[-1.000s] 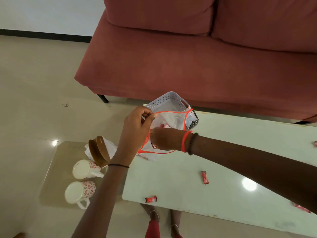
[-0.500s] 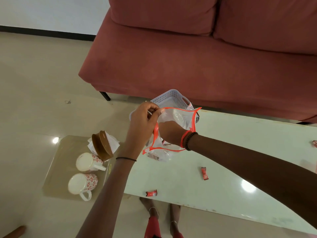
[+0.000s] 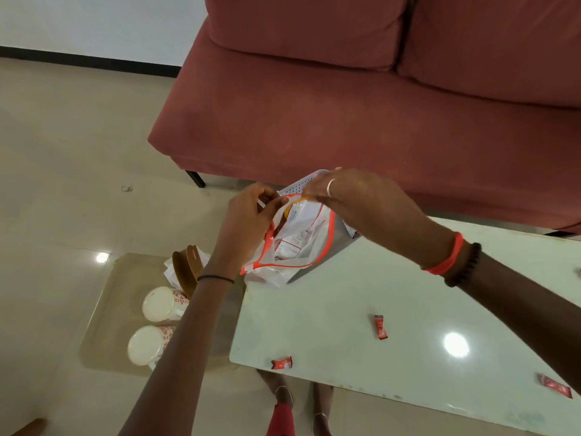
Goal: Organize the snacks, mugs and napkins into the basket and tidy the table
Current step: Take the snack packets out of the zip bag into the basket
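I hold a clear zip bag point(image 3: 298, 243) with an orange-red edge, snack packets inside it, above the table's left end. My left hand point(image 3: 248, 218) pinches its top left corner. My right hand point(image 3: 355, 199) pinches the top edge from the right. Behind the bag, mostly hidden, is the white perforated basket point(image 3: 303, 184). Three small red snack sachets lie on the white table point(image 3: 345, 309): one point(image 3: 379, 327) in the middle, one point(image 3: 282, 362) at the front edge, one point(image 3: 555, 386) at the right. Two white mugs with red flowers point(image 3: 162, 303) point(image 3: 147, 344) lie on a lower glass shelf.
A brown napkin holder point(image 3: 188, 269) with white napkins stands on the glass shelf point(image 3: 107, 309) left of the table. A red sofa point(image 3: 345, 105) runs close behind the table. My feet point(image 3: 283, 394) show under the front edge. Tiled floor lies to the left.
My right hand came out of the bag and now grips its top edge. Both hands hold the bag's mouth, which looks narrower than before. The view shifted slightly.
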Demonstrator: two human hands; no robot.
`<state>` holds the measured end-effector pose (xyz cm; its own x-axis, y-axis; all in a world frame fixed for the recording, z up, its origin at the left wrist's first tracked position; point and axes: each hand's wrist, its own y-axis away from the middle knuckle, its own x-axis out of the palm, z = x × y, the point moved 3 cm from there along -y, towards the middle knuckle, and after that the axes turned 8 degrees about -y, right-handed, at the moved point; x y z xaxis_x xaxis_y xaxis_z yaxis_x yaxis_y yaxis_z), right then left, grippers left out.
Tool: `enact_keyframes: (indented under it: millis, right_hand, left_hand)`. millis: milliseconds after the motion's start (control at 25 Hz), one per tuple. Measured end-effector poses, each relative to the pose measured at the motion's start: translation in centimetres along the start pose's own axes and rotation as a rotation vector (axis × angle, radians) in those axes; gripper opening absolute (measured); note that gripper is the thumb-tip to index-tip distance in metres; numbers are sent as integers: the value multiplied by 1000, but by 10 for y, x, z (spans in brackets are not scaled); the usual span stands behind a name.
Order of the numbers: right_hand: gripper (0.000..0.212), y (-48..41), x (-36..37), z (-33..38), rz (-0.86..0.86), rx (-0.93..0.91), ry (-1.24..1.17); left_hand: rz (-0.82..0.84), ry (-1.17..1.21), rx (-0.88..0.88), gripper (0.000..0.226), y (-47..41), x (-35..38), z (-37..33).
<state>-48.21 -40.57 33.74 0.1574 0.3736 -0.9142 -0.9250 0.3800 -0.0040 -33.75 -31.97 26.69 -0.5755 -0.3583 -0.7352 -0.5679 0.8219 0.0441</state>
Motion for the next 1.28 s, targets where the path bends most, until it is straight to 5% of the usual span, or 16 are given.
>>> enact_keyframes:
  millis: [280, 560, 960, 1280]
  right_hand:
    - [23, -22, -64, -41, -435, 222, -476]
    - [17, -60, -12, -139, -528, 586, -1031]
    - [21, -112, 154, -261, -277, 908, -672]
    - [34, -141, 209, -300, -118, 873, -474]
  left_hand:
    - [-54, 24, -33, 17, -30, -22, 11]
    - [-59, 135, -99, 18, -62, -32, 30]
    - [-6, 166, -36, 19, -92, -27, 38]
    - [1, 95, -28, 19, -97, -17, 53]
